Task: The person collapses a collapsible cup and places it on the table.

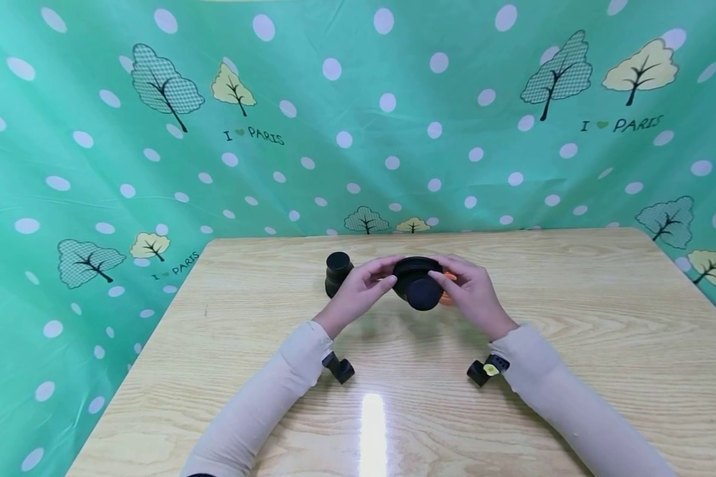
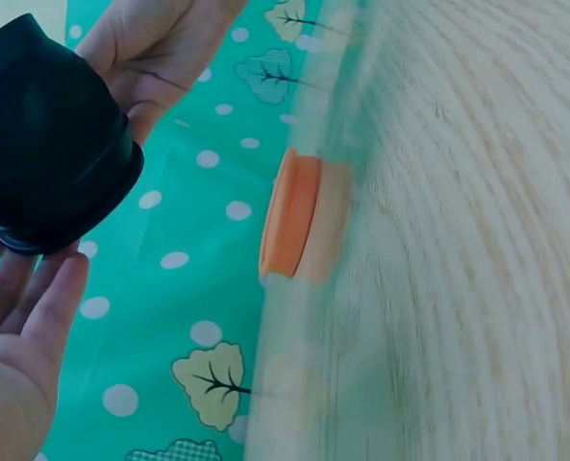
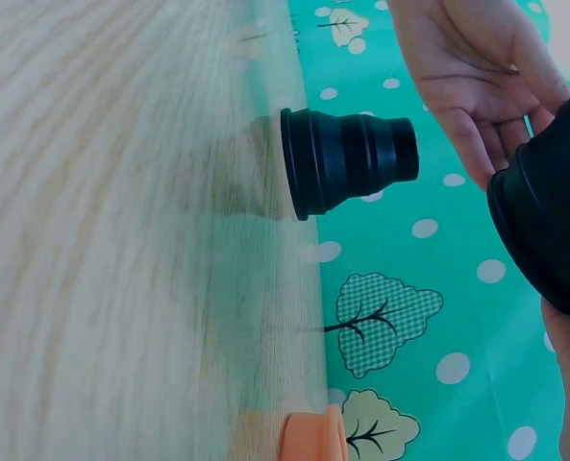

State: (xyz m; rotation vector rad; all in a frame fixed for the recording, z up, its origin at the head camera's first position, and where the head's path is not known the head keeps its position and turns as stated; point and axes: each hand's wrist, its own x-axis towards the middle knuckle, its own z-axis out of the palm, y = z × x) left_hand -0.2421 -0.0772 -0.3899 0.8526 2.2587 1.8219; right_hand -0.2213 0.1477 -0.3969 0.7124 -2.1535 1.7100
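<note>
Between both hands, off the table, is a black stepped, tapering cup-like piece (image 1: 422, 291) with a wide rim; it looks like a collapsible cup or funnel. Its narrow end faces the head camera. My left hand (image 1: 360, 288) grips the rim's left side, thumb in front and fingers behind. On the opposite side, my right hand (image 1: 474, 291) holds it the same way. A second black stepped piece (image 3: 347, 161) stands on its wide rim, left of my left hand. Behind my right hand lies a low orange ring-like piece (image 2: 292, 216), partly hidden in the head view.
The pieces are over a light wood-grain table (image 1: 262, 291) with a bright reflection near its front. A green dotted cloth (image 1: 358, 119) hangs behind the table's far edge. Each wrist carries a small black camera (image 1: 341, 368) on a strap.
</note>
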